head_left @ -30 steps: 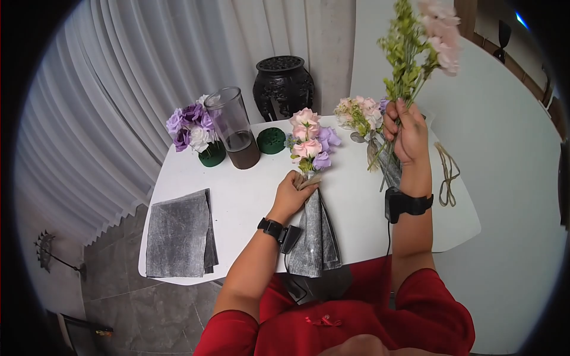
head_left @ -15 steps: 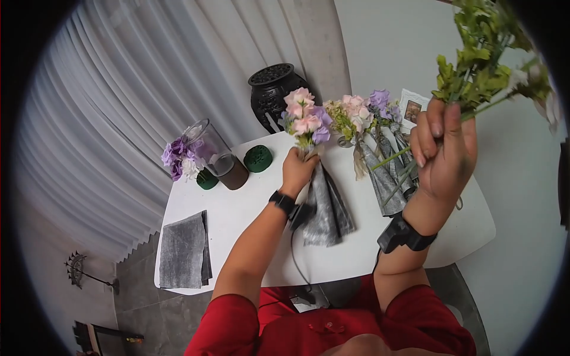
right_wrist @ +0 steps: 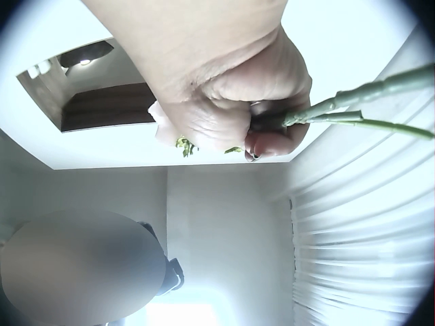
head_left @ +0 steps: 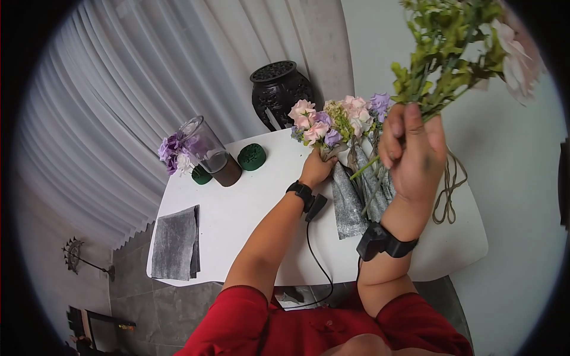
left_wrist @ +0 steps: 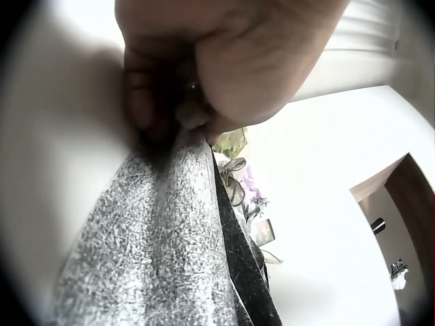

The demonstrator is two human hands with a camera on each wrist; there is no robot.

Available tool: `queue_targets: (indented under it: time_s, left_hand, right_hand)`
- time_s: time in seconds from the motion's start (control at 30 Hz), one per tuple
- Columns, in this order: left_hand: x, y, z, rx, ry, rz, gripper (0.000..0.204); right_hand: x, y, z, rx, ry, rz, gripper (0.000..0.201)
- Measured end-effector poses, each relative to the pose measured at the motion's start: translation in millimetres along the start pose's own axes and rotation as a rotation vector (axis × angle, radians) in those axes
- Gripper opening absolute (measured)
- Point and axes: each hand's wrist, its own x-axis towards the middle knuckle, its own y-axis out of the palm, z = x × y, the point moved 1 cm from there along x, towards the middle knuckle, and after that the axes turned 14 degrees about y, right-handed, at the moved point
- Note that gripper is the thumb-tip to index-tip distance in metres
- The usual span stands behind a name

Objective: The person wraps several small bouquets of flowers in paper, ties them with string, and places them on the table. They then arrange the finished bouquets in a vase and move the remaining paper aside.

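My left hand (head_left: 317, 168) grips the neck of a small bouquet (head_left: 304, 115) of pink and purple flowers, right beside other wrapped bouquets (head_left: 358, 109) at the table's back right. Its grey wrapping paper (left_wrist: 156, 251) flares below the fingers in the left wrist view. Raised over the table's right side, my right hand (head_left: 415, 157) holds a bunch of artificial flowers (head_left: 436, 71) with green leaves and pale pink blooms, partly cut off by the frame. The bare green stems (right_wrist: 367, 98) stick out below the curled fingers.
A clear glass vase (head_left: 209, 142) with a dark base stands at the back left, between purple and white flowers (head_left: 171, 151) and a round green block (head_left: 252, 156). Grey paper sheets (head_left: 174, 246) lie at the front left. A looped cord (head_left: 449, 196) is at the right.
My left hand has carried the wrapped bouquet to the right, up against the other bouquets. The right hand swung right with the loose flowers, then came back partway; the head view shifted too.
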Motion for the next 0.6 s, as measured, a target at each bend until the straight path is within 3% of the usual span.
queue_targets:
  time_s: [0.07, 0.1, 0.17, 0.23, 0.3, 0.43, 0.5, 0.6]
  left_hand:
    - [-13.0, -11.6, -16.8, 0.329, -0.090, -0.001, 0.048]
    - [-19.0, -15.2, -16.1, 0.329, -0.092, -0.012, 0.048]
    - [-32.6, -28.8, -12.8, 0.411, 0.104, -0.302, 0.042]
    - [-42.9, -53.1, -10.4, 0.298, 0.172, -0.298, 0.034]
    - [-57.5, -78.5, -20.6, -0.341, 0.176, -0.268, 0.027]
    - [-91.6, -123.2, -71.2, -0.350, 0.452, -0.205, 0.040]
    - [-105.7, -132.3, -68.6, -0.111, 0.341, -0.060, 0.058]
    - [-124.2, -140.0, -58.2, 0.082, 0.148, -0.001, 0.046]
  right_hand:
    - [4.0, 8.9, -8.4, -0.018, 0.050, -0.009, 0.024]
    - [6.1, 11.5, -13.0, -0.032, 0.096, -0.025, 0.026]
    - [11.8, 11.8, -27.6, -0.045, 0.144, 0.031, 0.024]
    - [22.7, 20.6, -50.2, -0.038, 0.215, 0.092, 0.023]
    - [29.2, 30.4, -72.6, -0.041, 0.235, 0.168, 0.013]
    - [31.5, 51.4, -133.2, -0.093, 0.300, 0.246, 0.015]
    - [26.9, 63.7, -166.0, -0.150, 0.323, 0.294, 0.021]
    - [8.9, 80.4, -204.9, -0.141, 0.455, 0.318, 0.021]
